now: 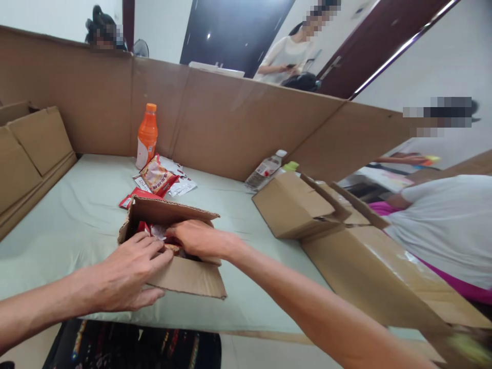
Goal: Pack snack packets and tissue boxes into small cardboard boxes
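As the small open carton (188,277) is reached into by the right hand (200,237), its near left corner is covered by the left hand (130,266), neither grip able to be told, red packet (143,227) glimpsed inside it, orange bottle (147,134) stood beyond it.

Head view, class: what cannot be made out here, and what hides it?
All in the head view:
- What the right hand grips, if anything: hidden by the hand.
- Floor of the open box: covered by contents and left hand.
- Most of the green-capped bottle: behind the carton.
- Print on the orange bottle: too small.
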Tool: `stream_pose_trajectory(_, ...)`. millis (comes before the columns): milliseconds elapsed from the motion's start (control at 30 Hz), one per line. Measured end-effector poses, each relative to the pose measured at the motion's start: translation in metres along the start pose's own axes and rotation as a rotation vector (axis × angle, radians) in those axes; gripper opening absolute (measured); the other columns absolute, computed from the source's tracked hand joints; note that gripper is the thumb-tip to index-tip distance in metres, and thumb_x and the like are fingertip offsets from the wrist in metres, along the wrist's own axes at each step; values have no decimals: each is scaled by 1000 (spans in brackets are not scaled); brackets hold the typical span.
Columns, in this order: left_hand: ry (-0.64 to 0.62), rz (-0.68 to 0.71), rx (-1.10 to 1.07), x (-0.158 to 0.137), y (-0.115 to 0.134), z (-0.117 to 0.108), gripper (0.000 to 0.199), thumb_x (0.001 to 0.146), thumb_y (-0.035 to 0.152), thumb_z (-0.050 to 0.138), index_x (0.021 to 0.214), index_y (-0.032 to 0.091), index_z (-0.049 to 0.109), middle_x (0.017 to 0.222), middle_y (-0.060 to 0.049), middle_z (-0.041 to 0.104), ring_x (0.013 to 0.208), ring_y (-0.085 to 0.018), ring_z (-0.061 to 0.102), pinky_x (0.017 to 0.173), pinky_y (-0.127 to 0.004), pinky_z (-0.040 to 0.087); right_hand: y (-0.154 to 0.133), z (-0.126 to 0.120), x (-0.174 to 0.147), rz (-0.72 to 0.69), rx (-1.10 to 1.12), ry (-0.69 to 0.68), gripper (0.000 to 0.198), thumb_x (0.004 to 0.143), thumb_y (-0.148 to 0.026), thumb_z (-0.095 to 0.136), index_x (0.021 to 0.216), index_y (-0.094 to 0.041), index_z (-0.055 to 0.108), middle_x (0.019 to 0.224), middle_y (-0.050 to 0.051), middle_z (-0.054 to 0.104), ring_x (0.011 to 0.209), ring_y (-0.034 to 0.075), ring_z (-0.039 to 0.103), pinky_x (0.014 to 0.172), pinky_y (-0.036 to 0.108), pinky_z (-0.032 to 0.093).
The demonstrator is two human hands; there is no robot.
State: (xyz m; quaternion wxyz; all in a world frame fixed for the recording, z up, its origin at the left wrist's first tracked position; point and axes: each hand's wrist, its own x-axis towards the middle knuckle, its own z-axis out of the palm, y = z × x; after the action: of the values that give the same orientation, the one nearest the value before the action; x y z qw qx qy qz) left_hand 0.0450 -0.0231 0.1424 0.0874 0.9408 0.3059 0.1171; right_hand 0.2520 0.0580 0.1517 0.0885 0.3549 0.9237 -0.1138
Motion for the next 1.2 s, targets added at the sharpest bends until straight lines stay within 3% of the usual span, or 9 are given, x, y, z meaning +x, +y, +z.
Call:
stream_pose_trajectory(100,26,11,1,-11,0,-1,49,81,22,77,126,16,60,133,-18,69,123,-39,66,108,-58,54,7,-4,-15,-48,74,77,36,93,-6,56,120,-19,76,121,10,79,108,24,75,89,31,56)
stream_pose_trajectory(233,252,111,1,-39,-1,-3,46,91,14,64,135,19,56,148,-17,61,146,-36,51,118,-56,48,18,-13,-57,-37,194,458,39,102,-12,46,129,-20,72,133,9,75,122,22,71,104,37,57)
stream_pose_trajectory(367,520,-94,-12,-61,-9,-3,62,96,13,62,153,29,45,162,-12,48,152,-34,45,122,-55,46,25,-8,-92,32,231,614,27,103,-24,54,117,-24,77,117,6,81,107,21,77,95,36,63)
stream_pose_trajectory(500,596,-256,-92,-59,-22,11,70,99,26,63,162,30,34,160,-11,51,145,-33,54,120,-50,50,25,11,-99,5,237,652,22,100,-24,61,112,-26,79,124,7,79,118,25,74,102,45,61)
stream_pose_trajectory(667,566,-231,-168,-44,-31,23,58,102,23,57,158,28,40,145,-10,65,132,-26,65,112,-40,56,26,24,-96,87,339,739,20,102,-31,61,110,-26,79,129,8,77,117,25,74,103,45,62)
stream_pose_trajectory(833,522,-150,-93,-43,-31,17,55,98,17,58,152,28,49,139,-10,69,128,-27,67,110,-42,56,28,26,-99,109,414,771,25,102,-33,61,121,-28,76,141,9,71,127,28,70,106,51,60)
stream_pose_trajectory(1033,614,-298,-146,-47,-24,31,43,97,19,60,138,31,59,162,-10,45,142,-31,56,113,-51,54,26,11,-88,-57,413,617,29,105,-27,55,125,-27,76,143,7,70,130,23,68,109,41,59)
stream_pose_trajectory(1100,632,-315,-159,-46,-23,35,39,97,19,59,135,29,60,162,-11,47,141,-31,57,111,-49,56,27,6,-78,-102,409,578,31,106,-29,55,130,-26,74,143,7,70,135,23,64,114,44,56)
stream_pose_trajectory(1200,645,-265,-133,-44,-23,36,33,96,17,59,127,26,63,147,-11,63,132,-27,65,110,-45,56,32,4,-61,-67,409,542,39,105,-39,57,141,-26,68,154,10,61,149,28,51,122,55,46)
